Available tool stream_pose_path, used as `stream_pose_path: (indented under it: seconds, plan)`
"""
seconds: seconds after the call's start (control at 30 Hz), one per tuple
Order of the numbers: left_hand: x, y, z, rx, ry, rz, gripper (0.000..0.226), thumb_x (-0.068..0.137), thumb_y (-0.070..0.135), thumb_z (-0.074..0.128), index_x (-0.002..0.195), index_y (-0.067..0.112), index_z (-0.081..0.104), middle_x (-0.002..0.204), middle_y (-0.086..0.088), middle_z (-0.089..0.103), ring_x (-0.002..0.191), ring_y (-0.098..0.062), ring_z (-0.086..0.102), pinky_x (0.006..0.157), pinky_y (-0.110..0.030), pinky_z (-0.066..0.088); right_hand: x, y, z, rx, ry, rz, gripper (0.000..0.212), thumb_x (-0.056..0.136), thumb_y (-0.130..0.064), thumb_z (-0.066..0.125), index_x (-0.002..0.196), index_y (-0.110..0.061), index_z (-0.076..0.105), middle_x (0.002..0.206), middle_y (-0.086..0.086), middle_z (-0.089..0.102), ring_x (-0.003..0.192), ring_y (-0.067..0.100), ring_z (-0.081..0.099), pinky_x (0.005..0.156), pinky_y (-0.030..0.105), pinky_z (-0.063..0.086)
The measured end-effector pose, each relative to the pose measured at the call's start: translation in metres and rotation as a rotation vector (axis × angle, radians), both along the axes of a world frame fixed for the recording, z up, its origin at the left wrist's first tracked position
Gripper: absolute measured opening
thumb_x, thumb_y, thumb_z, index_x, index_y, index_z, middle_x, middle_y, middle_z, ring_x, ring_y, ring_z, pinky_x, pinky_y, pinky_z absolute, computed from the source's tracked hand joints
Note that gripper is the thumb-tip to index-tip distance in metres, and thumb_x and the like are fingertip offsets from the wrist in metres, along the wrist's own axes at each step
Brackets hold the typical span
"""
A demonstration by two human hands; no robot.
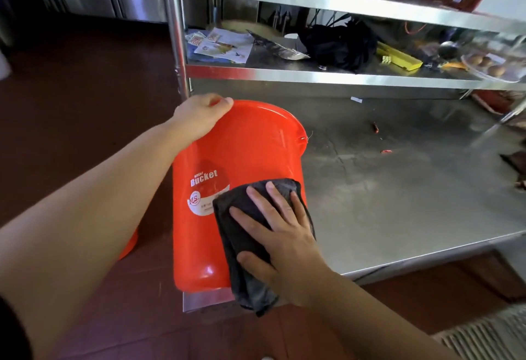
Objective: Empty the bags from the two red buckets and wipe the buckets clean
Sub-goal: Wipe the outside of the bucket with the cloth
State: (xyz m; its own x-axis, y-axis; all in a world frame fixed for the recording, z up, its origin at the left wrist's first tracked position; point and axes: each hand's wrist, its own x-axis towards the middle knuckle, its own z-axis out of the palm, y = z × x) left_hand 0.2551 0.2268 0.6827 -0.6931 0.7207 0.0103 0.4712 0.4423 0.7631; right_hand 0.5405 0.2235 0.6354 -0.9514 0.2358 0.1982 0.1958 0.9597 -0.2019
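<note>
The red plastic bucket (239,166) stands on the steel table's (398,194) left corner, a dark folded cloth (244,217) against its near side, below cluttered steel shelves (341,76).

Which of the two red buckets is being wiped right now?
The big red bucket on the steel table, with the white label. The right hand presses a dark cloth against it; the other bucket barely peeks out below.
</note>
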Motion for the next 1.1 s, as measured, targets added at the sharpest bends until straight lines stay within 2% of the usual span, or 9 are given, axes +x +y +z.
stream_pose_path:
  seconds: [0.13,0.23,0.4,0.5,0.6,0.7,0.83,0.97,1.1]
  plan:
    - [-0.009,-0.004,0.002,0.032,-0.149,0.016,0.051,0.081,0.068,0.045,0.117,0.036,0.061,0.131,-0.001,0.058,0.121,-0.025,0.052,0.106,-0.045,0.039,-0.03,0.019,0.009,0.01,-0.031,-0.003,0.059,0.088,-0.058,0.035,0.145,-0.042,0.028,0.159,-0.01,0.011,0.147,0.016,-0.009,0.117,0.052,-0.003]
    - [-0.009,-0.008,0.003,0.073,-0.195,0.019,0.051,0.074,0.069,0.046,0.11,0.038,0.064,0.125,-0.002,0.062,0.117,-0.025,0.056,0.104,-0.045,0.041,-0.071,0.042,0.022,-0.026,0.007,-0.08,0.059,0.087,-0.058,0.034,0.144,-0.044,0.028,0.159,-0.01,0.011,0.146,0.015,-0.005,0.117,0.049,-0.003]
    - [-0.014,-0.015,-0.002,0.184,-0.278,0.014,0.03,0.086,0.054,0.054,0.101,0.033,0.069,0.117,0.0,0.066,0.11,-0.019,0.06,0.103,-0.042,0.043,-0.129,0.082,0.036,-0.098,0.021,-0.176,0.052,0.093,-0.054,0.037,0.143,-0.047,0.027,0.159,-0.012,0.009,0.146,0.014,-0.002,0.118,0.044,-0.003]
    - [-0.018,-0.024,-0.004,0.212,-0.314,0.041,0.032,0.086,0.053,0.059,0.097,0.025,0.069,0.111,-0.003,0.069,0.105,-0.019,0.063,0.099,-0.041,0.047,-0.142,0.081,0.037,-0.061,0.006,-0.149,0.053,0.092,-0.055,0.037,0.143,-0.047,0.028,0.158,-0.011,0.01,0.145,0.014,-0.001,0.118,0.044,-0.003]
    - [-0.024,-0.039,-0.006,0.242,-0.392,0.08,0.037,0.084,0.05,0.063,0.094,0.015,0.07,0.096,-0.008,0.072,0.089,-0.021,0.068,0.084,-0.037,0.055,-0.135,0.058,0.031,0.02,0.002,-0.118,0.056,0.09,-0.059,0.033,0.144,-0.047,0.025,0.159,-0.01,0.008,0.146,0.016,-0.005,0.118,0.048,-0.002]
    - [-0.029,-0.052,-0.012,0.267,-0.411,0.093,0.035,0.086,0.049,0.062,0.095,0.017,0.069,0.081,0.002,0.069,0.071,-0.012,0.064,0.063,-0.026,0.051,-0.112,0.03,0.027,0.042,-0.021,-0.071,0.059,0.087,-0.061,0.03,0.144,-0.046,0.026,0.16,-0.01,0.008,0.147,0.017,-0.006,0.117,0.05,0.0]
    - [-0.035,-0.064,-0.016,0.255,-0.427,0.122,0.036,0.084,0.055,0.061,0.097,0.022,0.069,0.091,0.0,0.07,0.082,-0.016,0.066,0.076,-0.032,0.051,-0.069,-0.002,0.017,0.027,-0.06,-0.032,0.056,0.09,-0.057,0.03,0.145,-0.044,0.027,0.159,-0.011,0.008,0.147,0.016,-0.009,0.118,0.05,0.0]
    - [-0.043,-0.072,-0.017,0.243,-0.5,0.114,0.035,0.078,0.058,0.064,0.089,0.025,0.07,0.084,0.003,0.073,0.073,-0.014,0.07,0.066,-0.03,0.051,-0.029,-0.023,0.004,0.015,-0.069,-0.016,0.058,0.091,-0.058,0.035,0.146,-0.043,0.023,0.16,-0.009,0.007,0.147,0.018,-0.008,0.116,0.055,0.006]
    - [-0.045,-0.074,-0.02,0.262,-0.505,0.109,0.036,0.078,0.059,0.063,0.086,0.025,0.071,0.079,0.005,0.073,0.07,-0.011,0.07,0.061,-0.028,0.05,-0.018,-0.03,0.002,0.022,-0.098,-0.02,0.075,0.082,-0.073,0.04,0.147,-0.044,0.017,0.16,-0.01,0.002,0.147,0.019,-0.01,0.115,0.059,0.009]
